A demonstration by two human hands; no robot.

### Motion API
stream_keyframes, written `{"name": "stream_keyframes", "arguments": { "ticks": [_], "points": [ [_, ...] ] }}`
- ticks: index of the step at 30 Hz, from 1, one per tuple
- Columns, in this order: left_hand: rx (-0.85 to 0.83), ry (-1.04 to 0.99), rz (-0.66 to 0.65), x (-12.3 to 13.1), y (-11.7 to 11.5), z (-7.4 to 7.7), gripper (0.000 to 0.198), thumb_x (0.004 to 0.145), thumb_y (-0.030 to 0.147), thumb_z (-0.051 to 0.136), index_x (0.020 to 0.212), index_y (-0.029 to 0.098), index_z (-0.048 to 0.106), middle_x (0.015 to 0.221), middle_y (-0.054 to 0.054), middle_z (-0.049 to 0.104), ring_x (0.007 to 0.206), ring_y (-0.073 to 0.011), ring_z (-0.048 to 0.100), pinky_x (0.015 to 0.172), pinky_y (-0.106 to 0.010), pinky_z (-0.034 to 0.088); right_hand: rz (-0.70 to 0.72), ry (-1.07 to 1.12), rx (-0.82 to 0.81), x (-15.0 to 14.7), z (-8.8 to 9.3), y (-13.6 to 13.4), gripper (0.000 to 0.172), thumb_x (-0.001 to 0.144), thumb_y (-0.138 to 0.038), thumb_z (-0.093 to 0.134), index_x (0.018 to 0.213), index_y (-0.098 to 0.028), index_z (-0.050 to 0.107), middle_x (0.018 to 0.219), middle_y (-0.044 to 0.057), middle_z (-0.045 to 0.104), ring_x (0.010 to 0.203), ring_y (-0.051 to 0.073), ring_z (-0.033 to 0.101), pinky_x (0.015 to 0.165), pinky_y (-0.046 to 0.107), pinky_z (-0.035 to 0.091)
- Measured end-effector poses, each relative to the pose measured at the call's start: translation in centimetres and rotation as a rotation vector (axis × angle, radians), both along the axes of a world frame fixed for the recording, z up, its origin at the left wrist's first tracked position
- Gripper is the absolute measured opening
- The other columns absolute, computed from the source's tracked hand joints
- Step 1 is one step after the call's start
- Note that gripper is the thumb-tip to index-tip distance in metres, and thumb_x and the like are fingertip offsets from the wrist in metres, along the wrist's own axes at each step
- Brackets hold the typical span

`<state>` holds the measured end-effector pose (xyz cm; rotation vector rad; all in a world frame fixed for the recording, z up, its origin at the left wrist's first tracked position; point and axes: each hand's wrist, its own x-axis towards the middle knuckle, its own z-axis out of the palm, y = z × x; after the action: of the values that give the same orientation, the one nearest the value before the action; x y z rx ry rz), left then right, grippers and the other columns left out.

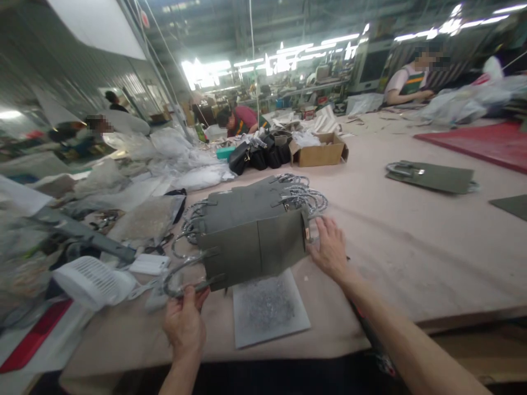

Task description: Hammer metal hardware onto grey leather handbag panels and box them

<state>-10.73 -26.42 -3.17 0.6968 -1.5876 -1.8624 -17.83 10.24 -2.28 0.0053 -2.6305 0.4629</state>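
Tabletop [395,258] under pinkish cloth spreads before you; at its near side your left hand [185,323] has thumb and fingers closed on the looped handle [175,280] at the left end of the front grey-green panel [255,249]; your right hand [329,249] is at the panel's right end, its fingers partly spread and bent, though you cannot tell from here how firmly it grips. The panel is tilted toward you between both hands; just below its lower edge lies a pale square slab [267,332] with a speckled middle; to your left sits a white fan [94,280]. Right behind the panel lie similar grey panels [242,203], looped handles at both ends; farther off to the right is another panel piece [444,178]; beyond them stand black bags [263,156] beside an open cardboard box [321,156]; a red board [486,144] lies far right; two co-workers [411,85] sit or bend beyond.
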Motion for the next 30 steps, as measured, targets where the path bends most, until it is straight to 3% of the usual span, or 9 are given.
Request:
{"name": "stream_keyframes", "arguments": {
  "ticks": [4, 7, 9, 12, 17, 21, 24, 27, 30],
  "points": [
    [0.143, 0.012, 0.003, 3.0, 1.1, 0.1, 0.029, 0.072, 0.037, 0.076, 0.085, 0.014, 0.063, 0.078, -0.003, 0.071, 0.066, -0.0163, 0.071, 0.067, -0.033, 0.064, 0.182, -0.185, 0.080, -3.0, 2.2, 2.9, 0.084, 0.072, -0.021, 0.062, 0.152, -0.021, 0.038, 0.156, 0.016, 0.044, 0.146, 0.041, 0.033, 0.115, 0.072, 0.022],
    [0.131, 0.043, 0.004, 3.5, 1.0, 1.6, 0.033, 0.069, 0.039, 0.078, 0.084, 0.014, 0.062, 0.076, -0.002, 0.071, 0.064, -0.0155, 0.070, 0.066, -0.033, 0.063, 0.266, -0.220, 0.053, -3.6, 2.4, 3.3, 0.084, 0.068, -0.021, 0.064, 0.150, -0.022, 0.042, 0.155, 0.015, 0.045, 0.143, 0.040, 0.036, 0.115, 0.072, 0.018],
    [0.081, 0.085, -0.011, 3.3, 0.6, 3.5, 0.034, 0.068, 0.040, 0.079, 0.083, 0.015, 0.061, 0.072, 0.000, 0.069, 0.062, -0.0152, 0.069, 0.062, -0.032, 0.063, 0.296, -0.226, 0.013, -3.8, 2.3, 3.2, 0.086, 0.068, -0.023, 0.067, 0.150, -0.021, 0.042, 0.157, 0.015, 0.042, 0.145, 0.041, 0.034, 0.116, 0.070, 0.017],
    [-0.007, 0.181, -0.086, 2.7, 0.4, 7.4, 0.033, 0.070, 0.041, 0.079, 0.082, 0.016, 0.060, 0.072, 0.002, 0.068, 0.061, -0.0153, 0.069, 0.058, -0.031, 0.063, 0.312, -0.241, -0.078, -4.1, 1.8, 3.1, 0.090, 0.068, -0.023, 0.069, 0.153, -0.022, 0.038, 0.149, 0.014, 0.053, 0.140, 0.040, 0.041, 0.116, 0.069, 0.019],
    [-0.128, 0.318, -0.187, 0.9, 1.0, 14.2, 0.029, 0.072, 0.038, 0.078, 0.082, 0.018, 0.059, 0.071, 0.003, 0.067, 0.062, -0.0150, 0.068, 0.053, -0.030, 0.063, 0.289, -0.242, -0.262, -4.1, 0.5, 3.2, 0.080, 0.071, -0.027, 0.072, 0.147, -0.020, 0.047, 0.133, 0.013, 0.065, 0.127, 0.038, 0.055, 0.110, 0.063, 0.035],
    [-0.217, 0.344, -0.237, -2.1, 1.5, 19.1, 0.021, 0.078, 0.031, 0.071, 0.080, 0.015, 0.058, 0.064, 0.003, 0.065, 0.052, -0.0131, 0.065, 0.045, -0.027, 0.059, 0.316, -0.261, -0.390, -2.8, 0.7, 3.4, 0.057, 0.077, -0.034, 0.070, 0.132, -0.019, 0.062, 0.108, 0.008, 0.073, 0.101, 0.029, 0.067, 0.095, 0.050, 0.052],
    [-0.338, 0.334, -0.232, -5.4, 1.9, 23.3, 0.016, 0.089, 0.023, 0.058, 0.081, 0.010, 0.055, 0.055, 0.008, 0.057, 0.046, -0.0071, 0.061, 0.052, -0.028, 0.060, 0.359, -0.247, -0.442, -1.0, 1.1, 2.8, 0.044, 0.078, -0.041, 0.071, 0.117, -0.019, 0.070, 0.118, 0.009, 0.070, 0.112, 0.030, 0.063, 0.102, 0.048, 0.048],
    [-0.526, 0.241, -0.313, -9.6, 2.7, 27.2, 0.025, 0.099, 0.019, 0.040, 0.093, -0.001, 0.054, 0.058, 0.011, 0.056, 0.050, -0.0010, 0.063, 0.064, -0.036, 0.057, 0.432, -0.306, -0.637, 0.9, 0.8, 1.4, 0.053, 0.078, -0.047, 0.072, 0.122, -0.021, 0.065, 0.133, 0.011, 0.064, 0.124, 0.030, 0.057, 0.107, 0.048, 0.044],
    [-0.670, 0.201, -0.354, -14.5, 3.5, 29.4, 0.029, 0.096, 0.021, 0.039, 0.088, -0.004, 0.051, 0.064, 0.007, 0.063, 0.058, -0.0080, 0.071, 0.061, -0.036, 0.054, 0.379, -0.353, -0.767, 1.8, -0.3, 0.0, 0.064, 0.071, -0.049, 0.077, 0.125, -0.019, 0.058, 0.128, 0.014, 0.064, 0.117, 0.029, 0.061, 0.099, 0.046, 0.049]
  ]
}}
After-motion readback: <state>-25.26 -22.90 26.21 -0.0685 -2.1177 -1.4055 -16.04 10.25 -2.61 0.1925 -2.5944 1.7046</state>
